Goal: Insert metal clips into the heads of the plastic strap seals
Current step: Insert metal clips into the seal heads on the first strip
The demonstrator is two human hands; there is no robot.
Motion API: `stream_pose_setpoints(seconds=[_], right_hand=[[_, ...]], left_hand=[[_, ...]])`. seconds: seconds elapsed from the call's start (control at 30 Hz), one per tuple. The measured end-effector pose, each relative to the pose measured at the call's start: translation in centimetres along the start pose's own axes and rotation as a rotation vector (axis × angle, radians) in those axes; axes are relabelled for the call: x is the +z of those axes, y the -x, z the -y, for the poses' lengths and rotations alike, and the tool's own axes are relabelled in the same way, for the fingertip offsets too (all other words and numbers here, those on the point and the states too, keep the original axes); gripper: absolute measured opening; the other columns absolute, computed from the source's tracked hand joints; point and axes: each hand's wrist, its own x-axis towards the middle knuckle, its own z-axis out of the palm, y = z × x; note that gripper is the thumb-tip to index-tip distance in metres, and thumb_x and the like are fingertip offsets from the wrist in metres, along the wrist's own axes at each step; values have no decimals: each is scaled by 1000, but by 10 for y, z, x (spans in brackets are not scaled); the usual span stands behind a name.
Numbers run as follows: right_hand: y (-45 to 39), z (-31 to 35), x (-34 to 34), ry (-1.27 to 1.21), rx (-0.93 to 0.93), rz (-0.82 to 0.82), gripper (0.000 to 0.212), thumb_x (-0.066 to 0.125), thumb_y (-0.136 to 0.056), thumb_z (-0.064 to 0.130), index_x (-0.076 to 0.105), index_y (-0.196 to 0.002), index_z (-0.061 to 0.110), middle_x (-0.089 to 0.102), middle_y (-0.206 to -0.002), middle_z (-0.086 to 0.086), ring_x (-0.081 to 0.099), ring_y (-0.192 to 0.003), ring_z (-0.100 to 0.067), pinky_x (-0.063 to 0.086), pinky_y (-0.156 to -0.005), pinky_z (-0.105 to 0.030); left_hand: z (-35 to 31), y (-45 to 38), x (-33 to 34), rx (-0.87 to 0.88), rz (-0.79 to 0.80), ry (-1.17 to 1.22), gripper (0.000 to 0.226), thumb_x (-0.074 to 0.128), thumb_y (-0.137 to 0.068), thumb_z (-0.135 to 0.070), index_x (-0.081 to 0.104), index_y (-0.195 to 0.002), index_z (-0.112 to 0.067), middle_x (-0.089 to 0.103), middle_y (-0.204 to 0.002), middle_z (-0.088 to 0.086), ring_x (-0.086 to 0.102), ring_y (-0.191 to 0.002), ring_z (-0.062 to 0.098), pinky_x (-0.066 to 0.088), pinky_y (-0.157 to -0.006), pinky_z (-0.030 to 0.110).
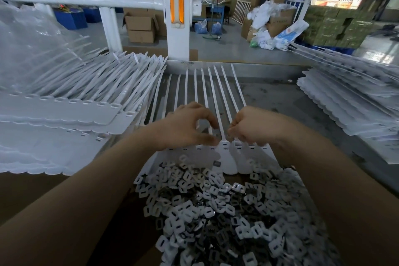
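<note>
Both forearms reach in from the lower corners of the frame and meet at its centre, above a row of white strap seals (224,147) lying on the grey desk (280,97). The left hand (185,127) is palm down, its fingers (212,120) curled and narrowed, thumb tip pressing at the head of one seal; whether a clip sits between them I cannot tell. The right hand (252,125) is bunched into a loose fist, fingertips pinching at the neighbouring head. The joined seals lie with their long axes running up the frame, heads toward the bottom and thin tails pointing to the upper centre. A heap of metal clips (216,205) fills the lower centre, overlapping the seals' tags. Stacks of more seals (71,93) sit at the left, and others at the right edge.
</note>
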Motion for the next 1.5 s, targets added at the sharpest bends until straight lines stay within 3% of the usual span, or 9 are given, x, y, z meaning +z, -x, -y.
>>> stream_pose_setpoints(seconds=[0.13,0.33,0.57,1.0,1.17,1.23,1.3,1.37,1.5], right_hand=[[-1,-1,-1,49,102,40,17,55,-90,9,58,-75,1,47,-66,-14,37,-55,-23,29,-49,-26],[-1,-7,-7,-14,143,60,16,63,-88,10,61,-74,2,45,-55,-7,34,-42,-16,24,-38,-16],[-5,-16,-5,-105,127,65,31,68,-86,11,65,-103,-15,49,-56,-7,38,-45,-15,25,-45,-22],[-6,-17,-2,-46,103,123,28,65,-89,11,66,-99,-15,50,-65,-13,41,-48,-17,29,-42,-21],[-5,-16,-1,-109,135,90,22,48,-93,2,64,-96,-12,53,-69,-19,41,-50,-21,30,-40,-21],[-6,-16,0,-136,175,52,27,40,-94,-1,61,-105,-14,54,-63,-18,42,-42,-19,30,-38,-18],[-9,-16,1,-140,190,15,30,38,-93,-2,62,-108,-12,54,-58,-14,40,-34,-15,29,-35,-14],[-14,-17,1,-119,177,-33,32,41,-90,-3,64,-111,-9,58,-67,-17,44,-40,-17,32,-36,-17],[-22,-23,3,-75,177,-155,30,46,-81,-6,69,-100,-7,66,-76,-24,51,-49,-23,40,-49,-28]], left_hand=[[12,0,1,14,172,-146,62,60,-76,-71,41,-132,-51,30,-148,-14,28,-136,13,20,-116,48],[22,-4,-4,32,210,-229,61,53,-69,-84,36,-124,-62,25,-150,-21,26,-136,10,19,-108,45],[27,-2,-3,50,241,-195,59,48,-69,-86,32,-123,-69,16,-150,-28,13,-133,2,7,-101,39],[21,4,-4,27,253,-208,63,46,-69,-84,32,-127,-65,14,-154,-24,11,-145,9,7,-112,47],[12,5,-6,11,178,-304,65,57,-74,-75,38,-132,-55,19,-156,-14,17,-144,15,9,-113,51],[0,5,-8,70,48,-296,53,70,-75,-62,50,-122,-48,37,-143,-11,32,-134,12,23,-110,43],[-14,7,-9,186,-3,-126,30,77,-78,-41,61,-103,-43,57,-113,-20,50,-109,-3,41,-89,17],[-30,10,-8,247,102,4,16,77,-81,-27,68,-90,-37,66,-91,-20,60,-85,-8,45,-69,7],[-50,15,6,282,311,0,9,77,-81,-29,70,-86,-33,66,-82,-21,60,-68,-7,43,-61,5]])
